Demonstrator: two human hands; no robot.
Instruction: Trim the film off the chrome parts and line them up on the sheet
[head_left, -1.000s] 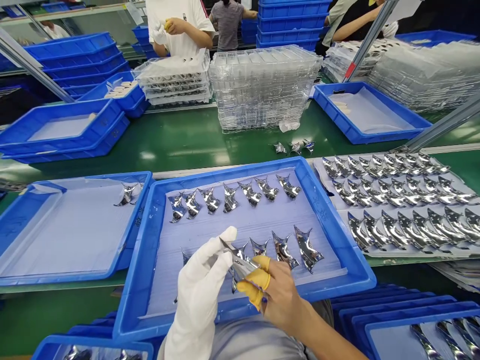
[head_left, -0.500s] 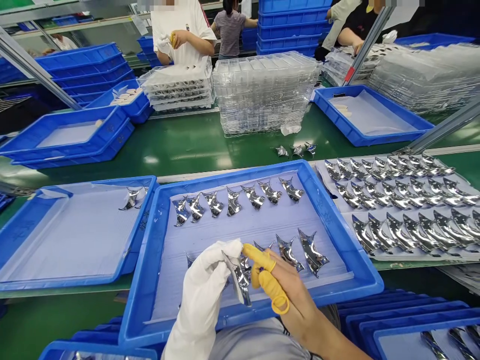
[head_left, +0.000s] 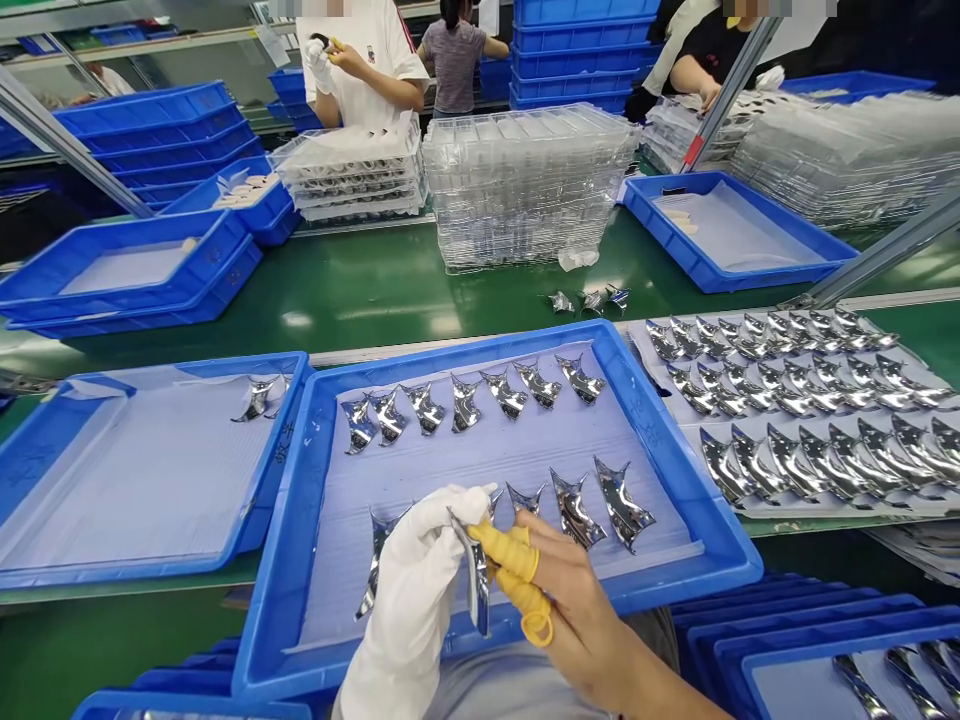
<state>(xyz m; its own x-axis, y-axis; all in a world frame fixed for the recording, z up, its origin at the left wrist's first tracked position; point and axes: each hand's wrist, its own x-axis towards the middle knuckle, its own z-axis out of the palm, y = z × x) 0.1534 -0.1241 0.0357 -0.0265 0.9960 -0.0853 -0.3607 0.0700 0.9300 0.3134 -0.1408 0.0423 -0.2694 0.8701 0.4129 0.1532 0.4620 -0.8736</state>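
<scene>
My left hand [head_left: 416, 560], in a white glove, grips a curved chrome-plated part [head_left: 477, 585] near its upper end. The part stands roughly upright, edge-on to me. My right hand [head_left: 559, 590] wears yellow finger cots on its thumb and a finger, and these press together at the part's right side. Both hands are above the front of a blue tray [head_left: 694, 590] lined with white sheet. Similar chrome parts [head_left: 465, 403] lie in a back row, and others [head_left: 624, 505] in a front row partly hidden by my hands.
Left of the tray is another blue tray [head_left: 255, 535] with chrome parts in its corner. Rows of chrome parts cover a white sheet [head_left: 682, 425] on the right. Clear plastic trays [head_left: 525, 190] are stacked across the green bench [head_left: 345, 290]. Co-workers stand beyond.
My right fingers have shifted slightly left and down against the chrome part, which has turned more upright. My left hand keeps its grip, and the view has moved a little.
</scene>
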